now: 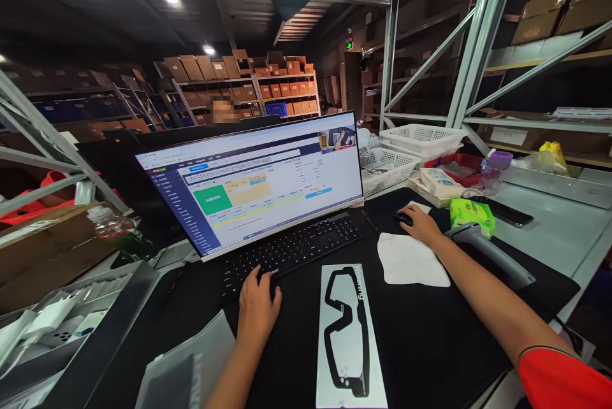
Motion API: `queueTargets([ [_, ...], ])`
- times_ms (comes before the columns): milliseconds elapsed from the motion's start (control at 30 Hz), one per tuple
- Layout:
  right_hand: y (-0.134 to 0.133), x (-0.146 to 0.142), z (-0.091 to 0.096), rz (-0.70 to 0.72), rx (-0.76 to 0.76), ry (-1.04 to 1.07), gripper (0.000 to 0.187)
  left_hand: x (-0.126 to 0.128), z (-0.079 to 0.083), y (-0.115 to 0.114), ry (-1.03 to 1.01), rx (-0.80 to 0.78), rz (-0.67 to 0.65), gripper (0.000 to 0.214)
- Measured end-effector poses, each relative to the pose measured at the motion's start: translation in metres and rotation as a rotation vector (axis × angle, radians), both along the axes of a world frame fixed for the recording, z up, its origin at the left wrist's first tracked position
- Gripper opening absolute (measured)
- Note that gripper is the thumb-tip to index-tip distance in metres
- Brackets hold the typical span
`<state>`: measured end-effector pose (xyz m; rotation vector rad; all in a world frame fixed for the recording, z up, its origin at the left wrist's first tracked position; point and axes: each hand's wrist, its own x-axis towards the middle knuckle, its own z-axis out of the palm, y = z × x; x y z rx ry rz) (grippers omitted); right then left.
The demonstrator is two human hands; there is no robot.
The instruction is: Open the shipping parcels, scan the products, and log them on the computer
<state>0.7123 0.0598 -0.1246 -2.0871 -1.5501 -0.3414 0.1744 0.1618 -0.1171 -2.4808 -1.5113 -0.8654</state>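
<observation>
My left hand (257, 304) rests on the near edge of a black keyboard (296, 246), fingers curled down onto the keys. My right hand (418, 223) lies over a black mouse (404, 218) on the black desk mat (430, 332), gripping it. Behind the keyboard stands a wide monitor (253, 183) showing a web page with a green box. A white package printed with a black goggle outline (349, 336) lies between my arms. A white cloth (411, 260) sits under my right wrist.
A green tissue pack (472, 215), a grey handheld scanner (492, 256) and a black phone (507, 211) lie to the right. White baskets (406, 148), a red tray and a bottle stand behind. Metal shelving holds cardboard boxes. A person sits behind the monitor.
</observation>
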Motion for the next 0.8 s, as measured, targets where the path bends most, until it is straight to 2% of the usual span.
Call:
queueTargets([
  [433, -0.0013, -0.0011, 0.0017, 0.015, -0.007, -0.01, 0.033, -0.0003, -0.0011, -0.0021, -0.012, -0.006, -0.011, 0.036],
  [800, 0.0018, 0.0047, -0.0039, 0.043, -0.003, -0.014, 0.033, 0.0002, -0.0008, -0.002, -0.008, -0.01, -0.012, 0.036],
])
